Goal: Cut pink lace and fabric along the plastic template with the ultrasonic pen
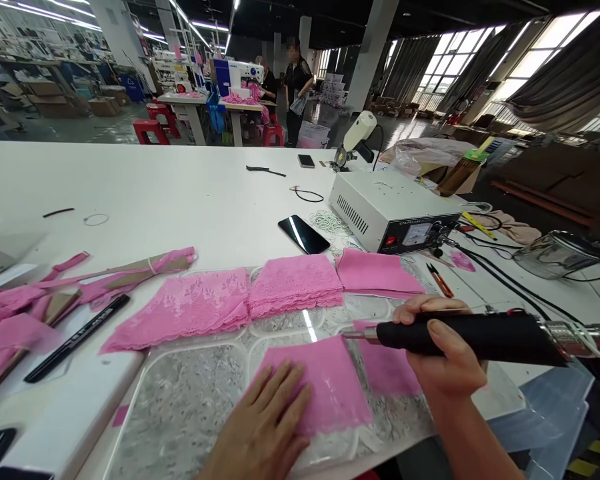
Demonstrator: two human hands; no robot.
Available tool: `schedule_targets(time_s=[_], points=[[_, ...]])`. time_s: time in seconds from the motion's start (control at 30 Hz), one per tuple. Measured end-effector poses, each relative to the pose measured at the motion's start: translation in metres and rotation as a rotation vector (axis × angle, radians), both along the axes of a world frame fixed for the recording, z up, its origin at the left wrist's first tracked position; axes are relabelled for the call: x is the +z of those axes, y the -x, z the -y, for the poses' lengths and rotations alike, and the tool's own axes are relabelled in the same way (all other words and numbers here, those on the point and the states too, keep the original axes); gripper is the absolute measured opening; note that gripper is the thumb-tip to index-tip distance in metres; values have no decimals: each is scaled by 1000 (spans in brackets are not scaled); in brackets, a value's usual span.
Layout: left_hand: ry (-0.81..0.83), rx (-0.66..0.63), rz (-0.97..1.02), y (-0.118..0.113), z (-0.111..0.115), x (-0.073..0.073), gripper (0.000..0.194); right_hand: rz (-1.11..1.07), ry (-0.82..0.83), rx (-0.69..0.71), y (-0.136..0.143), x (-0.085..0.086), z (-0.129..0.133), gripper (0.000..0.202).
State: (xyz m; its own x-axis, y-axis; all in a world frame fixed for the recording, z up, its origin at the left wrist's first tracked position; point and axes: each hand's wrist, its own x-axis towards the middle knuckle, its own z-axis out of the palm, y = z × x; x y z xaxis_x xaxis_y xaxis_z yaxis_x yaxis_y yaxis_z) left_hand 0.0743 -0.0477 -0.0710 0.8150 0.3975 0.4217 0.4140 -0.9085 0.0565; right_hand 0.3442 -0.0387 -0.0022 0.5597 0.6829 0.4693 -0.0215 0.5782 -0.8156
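My left hand lies flat, fingers spread, on the left side of a pink fabric piece on the marbled mat. Wrapped in my right hand is a black cylindrical tool with a metal tip pointing left, at the top right corner of that piece. Another pink piece lies partly under the tool. Behind them sit two stacks of pink lace, the left one and the middle one, and a plain pink stack on the right.
A grey-white control box with cables stands at the back right, near a black phone. Pink strips and a black marker lie left. A glass jar is far right. A person stands beyond the table.
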Motion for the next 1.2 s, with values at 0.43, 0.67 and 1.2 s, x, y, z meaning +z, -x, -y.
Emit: schedule_targets(time_s=[0.43, 0.67, 1.2], points=[[-80, 9, -14, -1, -4, 7, 38, 9, -1, 7, -3, 4, 2, 8], [-61, 8, -12, -1, -3, 10, 38, 29, 43, 156, -16, 12, 42, 12], [-109, 2, -48, -1, -6, 11, 38, 54, 105, 223, -10, 9, 62, 13]])
